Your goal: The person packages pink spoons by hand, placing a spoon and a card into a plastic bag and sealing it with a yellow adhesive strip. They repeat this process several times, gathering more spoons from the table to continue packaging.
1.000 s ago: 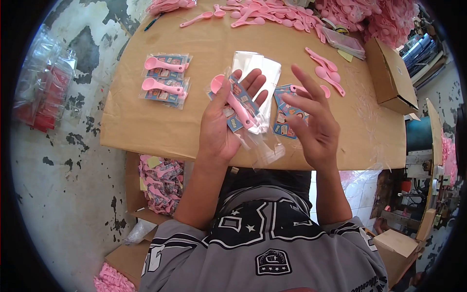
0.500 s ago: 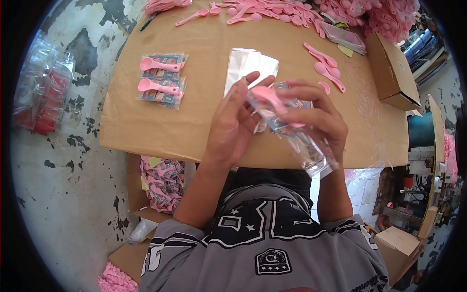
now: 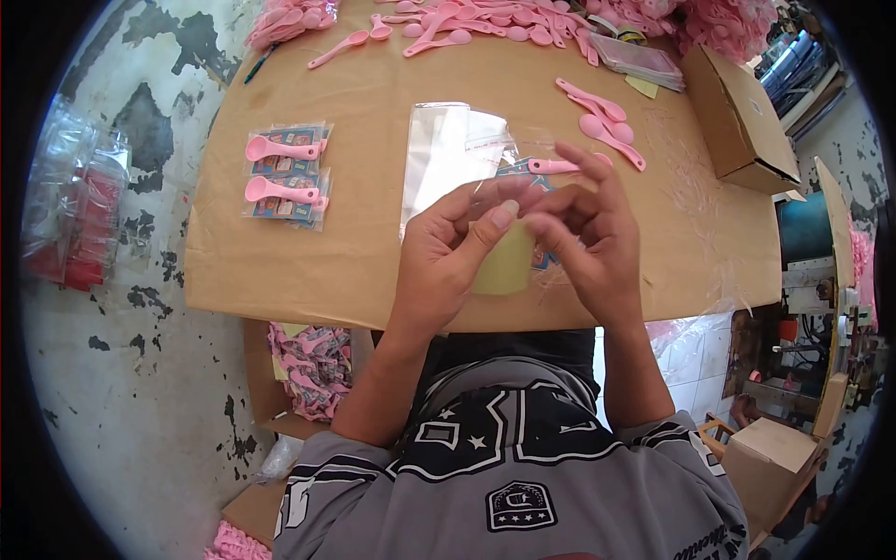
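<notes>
Both hands are at a clear plastic bag [image 3: 483, 149] above the front of the table. A plain yellow-green card face [image 3: 504, 266] shows below the fingers, seemingly inside the bag. Thumb and fingers of my left hand [image 3: 453, 247] are closed on the bag. My right hand [image 3: 597, 247] pinches close beside it, index finger raised. Something pink between the fingers is mostly hidden. Just beyond lies a pink measuring spoon [image 3: 553, 166] on a blue printed card, partly covered by the hands. Flat clear bags [image 3: 434, 159] lie by my left hand.
Packed spoons with blue cards [image 3: 285, 177] lie at the table's left. Loose pink spoons [image 3: 611, 131] lie to the right, with a heap [image 3: 485, 19] along the back. A cardboard box [image 3: 737, 117] stands at the right edge. Below left is a box of packed spoons [image 3: 313, 373].
The bag has turned in my hands: the pink spoon and printed side showed before, the yellow-green face shows now. My hands have come closer together. The view has shifted slightly.
</notes>
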Tool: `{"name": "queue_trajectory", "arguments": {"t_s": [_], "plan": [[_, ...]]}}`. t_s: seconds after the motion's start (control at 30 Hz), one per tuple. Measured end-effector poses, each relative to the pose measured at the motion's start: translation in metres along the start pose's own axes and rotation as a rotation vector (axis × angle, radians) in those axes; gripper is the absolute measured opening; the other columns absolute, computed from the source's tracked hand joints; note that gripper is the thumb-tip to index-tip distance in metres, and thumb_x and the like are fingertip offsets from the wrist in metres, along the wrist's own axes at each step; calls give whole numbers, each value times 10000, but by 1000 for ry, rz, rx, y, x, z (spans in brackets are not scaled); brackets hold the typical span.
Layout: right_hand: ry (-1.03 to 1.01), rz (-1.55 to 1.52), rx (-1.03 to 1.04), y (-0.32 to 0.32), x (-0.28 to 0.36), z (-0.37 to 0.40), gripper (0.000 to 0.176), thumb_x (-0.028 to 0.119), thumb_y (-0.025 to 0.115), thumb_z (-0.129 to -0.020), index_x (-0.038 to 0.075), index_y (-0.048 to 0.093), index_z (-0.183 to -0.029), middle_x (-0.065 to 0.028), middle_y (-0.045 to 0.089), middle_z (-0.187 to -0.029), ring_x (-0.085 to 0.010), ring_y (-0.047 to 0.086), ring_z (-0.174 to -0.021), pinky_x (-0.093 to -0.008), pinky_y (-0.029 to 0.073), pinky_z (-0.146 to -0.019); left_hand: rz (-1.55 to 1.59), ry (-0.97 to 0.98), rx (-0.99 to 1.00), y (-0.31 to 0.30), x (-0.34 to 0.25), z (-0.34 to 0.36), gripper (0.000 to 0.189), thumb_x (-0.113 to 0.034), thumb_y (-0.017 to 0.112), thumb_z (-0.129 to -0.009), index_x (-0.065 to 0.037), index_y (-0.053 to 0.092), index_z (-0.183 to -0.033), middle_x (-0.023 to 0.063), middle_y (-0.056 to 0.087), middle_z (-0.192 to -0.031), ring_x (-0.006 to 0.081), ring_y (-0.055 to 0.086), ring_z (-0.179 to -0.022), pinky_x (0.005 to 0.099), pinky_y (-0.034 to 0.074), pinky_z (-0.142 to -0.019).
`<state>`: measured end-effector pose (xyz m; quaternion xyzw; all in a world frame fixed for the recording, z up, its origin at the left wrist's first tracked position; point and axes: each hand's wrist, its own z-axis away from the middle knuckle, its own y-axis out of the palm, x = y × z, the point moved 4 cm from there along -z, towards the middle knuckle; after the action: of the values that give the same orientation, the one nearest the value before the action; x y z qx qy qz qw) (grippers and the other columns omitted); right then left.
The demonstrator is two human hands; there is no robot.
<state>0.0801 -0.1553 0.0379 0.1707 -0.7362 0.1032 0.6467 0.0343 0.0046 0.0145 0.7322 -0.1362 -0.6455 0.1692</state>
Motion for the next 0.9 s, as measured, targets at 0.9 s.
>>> {"name": "queue_trajectory", "arguments": {"t_s": [0.9], "plan": [[-619, 540, -299, -16, 37, -30, 115, -27, 686, -935, -23, 684, -1050, -156, 737, -1127, -273, 720, -1065, -358, 531, -1000, -427, 24, 55, 0, -12, 26, 606, -100, 629, -1072, 7, 386, -1617, 232, 718, -1326, 178, 722, -1131, 288, 544, -950]]}}
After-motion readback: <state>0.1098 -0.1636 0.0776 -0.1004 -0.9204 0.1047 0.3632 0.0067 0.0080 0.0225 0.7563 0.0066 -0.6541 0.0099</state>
